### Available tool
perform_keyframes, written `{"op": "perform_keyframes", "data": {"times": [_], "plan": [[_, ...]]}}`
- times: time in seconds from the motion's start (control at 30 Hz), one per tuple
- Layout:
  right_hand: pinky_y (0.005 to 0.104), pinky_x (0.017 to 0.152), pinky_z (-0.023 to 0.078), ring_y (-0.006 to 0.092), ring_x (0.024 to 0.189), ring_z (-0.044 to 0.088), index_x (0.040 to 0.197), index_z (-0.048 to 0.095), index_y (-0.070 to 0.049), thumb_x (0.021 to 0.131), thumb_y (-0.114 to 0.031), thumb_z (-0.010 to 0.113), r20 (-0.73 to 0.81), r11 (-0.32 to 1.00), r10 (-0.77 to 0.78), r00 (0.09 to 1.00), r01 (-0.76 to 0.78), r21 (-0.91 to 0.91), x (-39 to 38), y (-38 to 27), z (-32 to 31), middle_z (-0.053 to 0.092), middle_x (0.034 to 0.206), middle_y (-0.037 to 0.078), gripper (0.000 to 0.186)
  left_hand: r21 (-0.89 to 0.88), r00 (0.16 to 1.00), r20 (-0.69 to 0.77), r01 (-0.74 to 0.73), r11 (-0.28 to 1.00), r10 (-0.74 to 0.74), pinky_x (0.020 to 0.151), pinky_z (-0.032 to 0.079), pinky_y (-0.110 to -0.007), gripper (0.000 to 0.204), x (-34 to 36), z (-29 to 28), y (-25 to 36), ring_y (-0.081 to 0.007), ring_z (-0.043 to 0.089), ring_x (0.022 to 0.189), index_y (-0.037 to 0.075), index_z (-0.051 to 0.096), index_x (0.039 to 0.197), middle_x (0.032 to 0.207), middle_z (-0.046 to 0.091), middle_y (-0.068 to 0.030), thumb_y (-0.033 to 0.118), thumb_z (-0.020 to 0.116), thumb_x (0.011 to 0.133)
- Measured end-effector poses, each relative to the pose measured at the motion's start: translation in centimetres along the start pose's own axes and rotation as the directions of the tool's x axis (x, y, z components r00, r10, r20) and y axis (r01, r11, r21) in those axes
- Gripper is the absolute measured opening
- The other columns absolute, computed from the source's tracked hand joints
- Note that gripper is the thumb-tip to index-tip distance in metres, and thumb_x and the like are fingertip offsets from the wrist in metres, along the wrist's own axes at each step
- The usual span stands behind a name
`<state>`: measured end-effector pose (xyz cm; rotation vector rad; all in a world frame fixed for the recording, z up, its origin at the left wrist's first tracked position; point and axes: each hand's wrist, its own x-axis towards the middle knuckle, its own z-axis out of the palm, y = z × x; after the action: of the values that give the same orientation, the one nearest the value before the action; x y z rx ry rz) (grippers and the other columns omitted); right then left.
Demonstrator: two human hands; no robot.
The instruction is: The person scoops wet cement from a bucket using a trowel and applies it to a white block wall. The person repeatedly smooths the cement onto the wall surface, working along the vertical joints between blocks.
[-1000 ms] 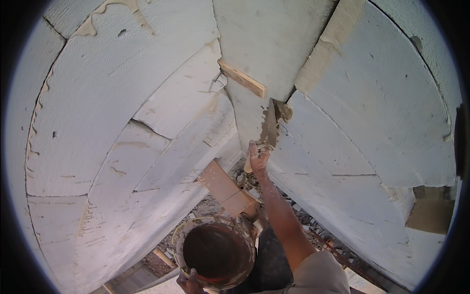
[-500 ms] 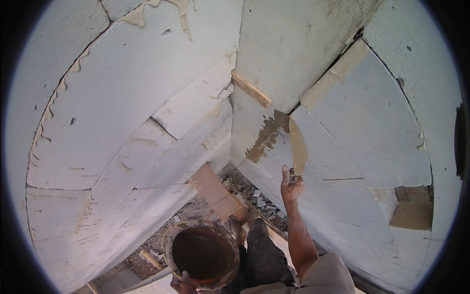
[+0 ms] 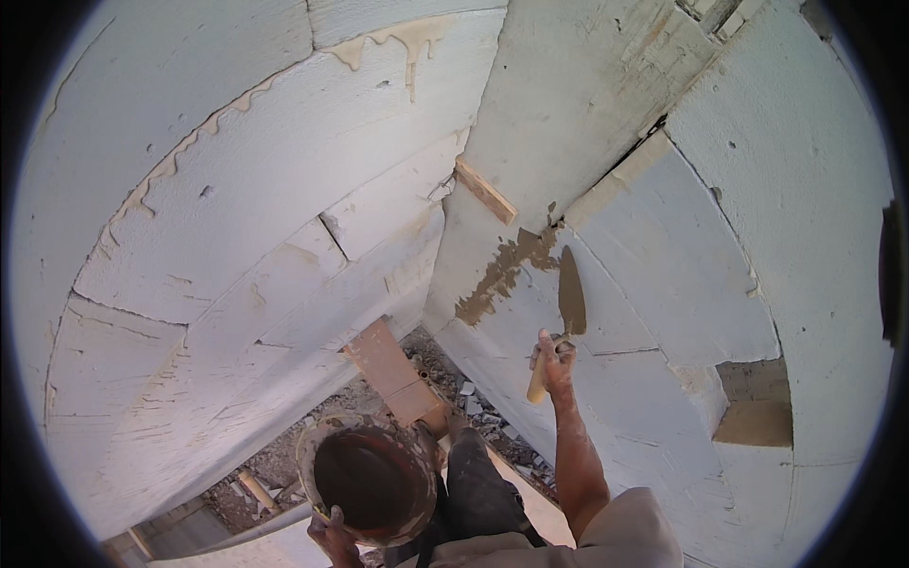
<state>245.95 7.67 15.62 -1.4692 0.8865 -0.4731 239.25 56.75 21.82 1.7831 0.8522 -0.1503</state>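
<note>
My right hand [image 3: 559, 358] is closed round the wooden handle of a pointing trowel [image 3: 571, 295], arm stretched forward. The long, pointed blade is coated brown and stands close to the right block wall. Beside the blade, a ragged smear of wet mortar [image 3: 502, 279] runs along the corner between the concrete column [image 3: 559, 95] and the right wall. At the lower left, my left hand [image 3: 333, 535] grips the rim of a round bucket [image 3: 440, 473], thumb over the edge. Dark mortar fills part of the bucket; its depth cannot be told.
White block walls rise at the left [image 3: 312, 161] and right [image 3: 682, 256]. A wooden strip [image 3: 486, 192] sticks to the column. Below are orange-brown blocks [image 3: 390, 364] and rubble [image 3: 473, 407]. The right wall has a square recess [image 3: 755, 402].
The trowel has turned in my right hand, so its handle now shows below the fist and its blade is darker. More mortar marks the corner top. The whole view has shifted.
</note>
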Motion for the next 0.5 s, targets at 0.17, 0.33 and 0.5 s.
{"op": "perform_keyframes", "data": {"times": [0.17,0.33,0.5], "plan": [[0.0324,0.046,0.048,0.0157,0.051,0.059,0.096,0.057,0.001,0.092,-0.022,0.068,0.097,0.91,-0.108,0.989,0.138,-0.392,-3.9,6.4,0.8,0.059,0.067,0.007,0.025,-0.163,0.999,0.028,0.047,0.985,-0.043,0.076,0.05,-0.034,0.025,-0.6,0.3,0.4,-0.0191,0.059,0.08,-0.006,0.06,0.112,0.094,0.063,-0.0087,-0.003,0.061,0.087],[0.033,0.042,0.051,0.0175,0.051,0.057,0.115,0.049,0.0,0.091,-0.016,0.065,0.083,0.939,0.301,0.95,-0.28,-0.2,-1.6,2.0,8.2,0.059,0.086,0.01,0.033,-0.253,0.999,0.041,0.04,0.967,-0.03,0.076,0.049,-0.035,0.026,-1.1,1.2,0.4,-0.0197,0.059,0.079,-0.006,0.061,0.11,0.093,0.064,-0.0096,0.0,0.063,0.085],[0.0343,0.042,0.05,0.018,0.051,0.058,0.113,0.049,0.0,0.091,-0.016,0.065,-0.013,0.95,0.285,0.958,-0.284,-0.133,-3.1,-3.8,9.4,0.059,0.084,0.01,0.032,-0.195,1.0,0.004,-0.026,0.981,0.027,0.077,0.048,-0.036,0.023,-1.0,1.1,0.3,-0.0213,0.059,0.08,-0.005,0.062,0.105,0.092,0.063,-0.0107,0.004,0.065,0.083]]}}
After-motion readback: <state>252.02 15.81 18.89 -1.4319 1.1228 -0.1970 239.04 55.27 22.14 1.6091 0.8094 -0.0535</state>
